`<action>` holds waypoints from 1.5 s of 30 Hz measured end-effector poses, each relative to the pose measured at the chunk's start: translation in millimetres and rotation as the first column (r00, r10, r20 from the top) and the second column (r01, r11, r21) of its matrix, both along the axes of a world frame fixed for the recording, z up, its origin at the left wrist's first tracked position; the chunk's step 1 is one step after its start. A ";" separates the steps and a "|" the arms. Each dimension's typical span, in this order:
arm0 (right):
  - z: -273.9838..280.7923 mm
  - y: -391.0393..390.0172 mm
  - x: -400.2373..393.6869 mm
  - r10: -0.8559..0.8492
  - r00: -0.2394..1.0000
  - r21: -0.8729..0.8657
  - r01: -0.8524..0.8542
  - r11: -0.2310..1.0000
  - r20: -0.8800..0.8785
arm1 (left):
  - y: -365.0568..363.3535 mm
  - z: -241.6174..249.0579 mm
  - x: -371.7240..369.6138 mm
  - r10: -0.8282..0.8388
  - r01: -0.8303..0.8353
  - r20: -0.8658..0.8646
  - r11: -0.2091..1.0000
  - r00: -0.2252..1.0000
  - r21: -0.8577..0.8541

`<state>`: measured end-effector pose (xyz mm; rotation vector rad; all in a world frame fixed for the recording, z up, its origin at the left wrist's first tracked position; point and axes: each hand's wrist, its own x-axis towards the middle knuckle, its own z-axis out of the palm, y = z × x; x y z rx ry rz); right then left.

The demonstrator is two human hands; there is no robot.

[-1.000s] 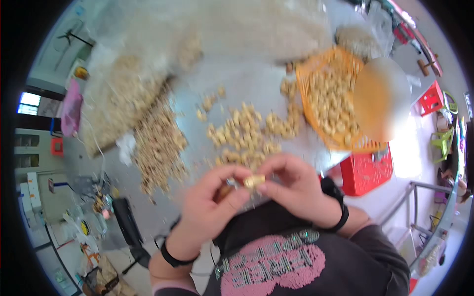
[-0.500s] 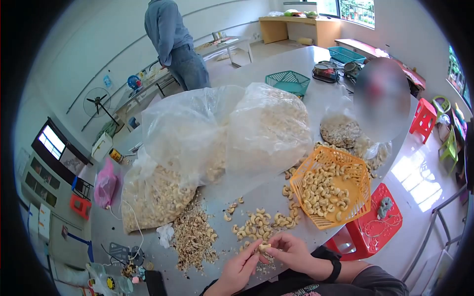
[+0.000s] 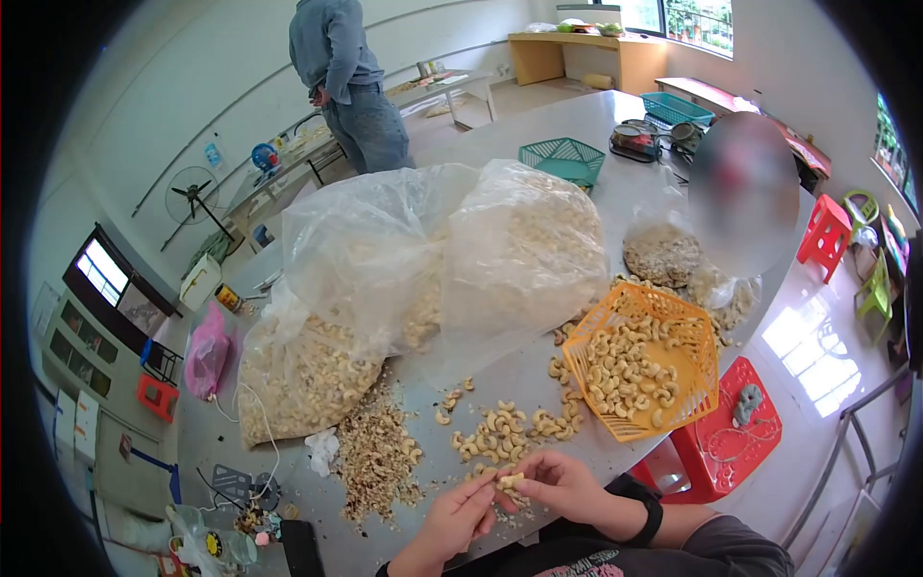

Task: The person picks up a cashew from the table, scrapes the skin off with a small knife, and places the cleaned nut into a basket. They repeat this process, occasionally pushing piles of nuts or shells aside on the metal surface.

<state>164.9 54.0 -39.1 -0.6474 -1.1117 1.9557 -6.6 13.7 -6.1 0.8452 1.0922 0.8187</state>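
My left hand and my right hand meet at the near edge of the grey table. Between their fingertips is a cashew nut, pinched from both sides. Just beyond my hands lie loose cashews. To their left spreads a heap of brown husk bits. At the right, an orange basket holds many cashews, its rim near the table's edge.
Large clear bags of nuts fill the middle of the table. A black phone lies at the near left. A red stool stands at the right. Beyond are a green basket and a standing person.
My hands have shifted slightly around the nut, with the left fingers now straighter. The standing person's arm has moved, and a hand shows behind the back.
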 end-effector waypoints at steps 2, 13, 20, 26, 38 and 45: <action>-4.0 4.4 4.4 -0.063 0.997 0.014 0.063 0.998 0.041 | 0.0 0.3 0.0 -0.003 0.003 -0.008 1.000 1.000 0.000; 29.4 59.6 59.7 -0.857 0.488 0.592 0.647 0.481 0.164 | -10.4 17.8 -0.1 0.187 -0.181 -0.120 0.982 0.975 0.057; 19.5 26.5 39.0 -0.499 0.858 0.331 0.438 0.836 0.124 | -9.7 22.1 -4.7 0.253 -0.218 -0.155 0.952 0.955 0.215; 10.4 6.7 22.3 -0.332 0.919 0.310 0.259 0.915 0.212 | -11.9 31.6 -20.6 0.334 -0.261 -0.272 0.926 0.902 0.271; -8.7 -14.0 8.9 -0.049 0.937 0.252 -0.042 0.967 0.347 | 53.8 -38.6 -83.1 0.394 0.031 -0.816 0.894 0.422 0.448; -14.3 -18.7 10.4 -0.067 0.935 0.237 -0.019 0.971 0.348 | 112.6 -56.9 -53.5 0.360 0.327 -0.916 0.857 0.174 0.399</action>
